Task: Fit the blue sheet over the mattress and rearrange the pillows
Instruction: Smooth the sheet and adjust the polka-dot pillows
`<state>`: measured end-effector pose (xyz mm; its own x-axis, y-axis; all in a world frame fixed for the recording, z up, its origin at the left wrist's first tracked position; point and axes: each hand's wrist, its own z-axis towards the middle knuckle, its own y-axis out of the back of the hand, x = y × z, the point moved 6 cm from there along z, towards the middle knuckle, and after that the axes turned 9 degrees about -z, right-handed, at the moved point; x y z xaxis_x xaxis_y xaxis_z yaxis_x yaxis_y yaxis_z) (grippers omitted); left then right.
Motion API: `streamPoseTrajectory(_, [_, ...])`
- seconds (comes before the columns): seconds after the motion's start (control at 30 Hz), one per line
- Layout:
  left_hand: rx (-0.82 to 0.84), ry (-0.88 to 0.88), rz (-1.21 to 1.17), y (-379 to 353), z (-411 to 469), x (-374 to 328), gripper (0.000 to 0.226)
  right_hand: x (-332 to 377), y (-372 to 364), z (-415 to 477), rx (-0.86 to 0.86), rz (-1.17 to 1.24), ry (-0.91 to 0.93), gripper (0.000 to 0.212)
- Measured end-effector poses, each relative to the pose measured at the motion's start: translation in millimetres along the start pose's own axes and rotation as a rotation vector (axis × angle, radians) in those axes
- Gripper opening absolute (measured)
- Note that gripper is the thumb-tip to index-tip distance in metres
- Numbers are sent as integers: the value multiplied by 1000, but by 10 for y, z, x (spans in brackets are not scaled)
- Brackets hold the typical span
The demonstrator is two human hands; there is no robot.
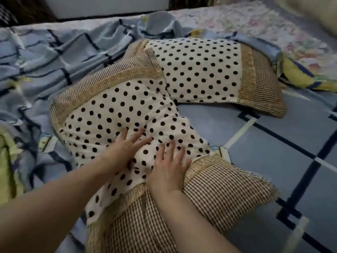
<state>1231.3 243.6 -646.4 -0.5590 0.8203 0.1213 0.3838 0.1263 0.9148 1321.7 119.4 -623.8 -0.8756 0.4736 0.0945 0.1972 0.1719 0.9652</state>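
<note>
Two cream pillows with black dots and tan striped ends lie on the blue checked sheet [273, 152]. The near pillow [113, 114] runs diagonally from upper left to lower right. The far pillow [200, 70] lies behind it, its left end tucked under the near one. My left hand [125, 148] rests flat on the near pillow's dotted middle, fingers spread. My right hand [169, 168] presses flat beside it, close to the tan striped end. Neither hand grips the fabric. The sheet is smooth at the right and bunched in folds at the left and back.
A floral mattress cover [255, 21] shows bare at the back right. A yellow and blue patterned cloth [299, 73] lies crumpled to the right of the far pillow. Pale green fabric [9, 161] sits at the left edge. A dark wall base runs along the back.
</note>
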Motion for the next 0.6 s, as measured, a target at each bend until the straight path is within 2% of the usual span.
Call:
streamPoseTrajectory(0.13, [-81,23,-219,209,-81,29,70,93,13,83,8,-79,49,61])
streamPoseTrajectory(0.23, [-143,5,-217,614,-286,-120,46,19,281,-80,1,-60,118,51])
streamPoseTrajectory(0.43, [-236,-47,-95,1459,-966,-675,36,-399,1009,-844,-250,70,141,46])
streamPoseTrajectory(0.5, [-298,-120,-77,1737,-1163,-1011,39,-704,1253,-1170,-350,98,91,44])
streamPoseTrajectory(0.6, [-325,-235,-113,2111,-1352,-1669,43,-1302,1662,-1711,-395,114,-5,50])
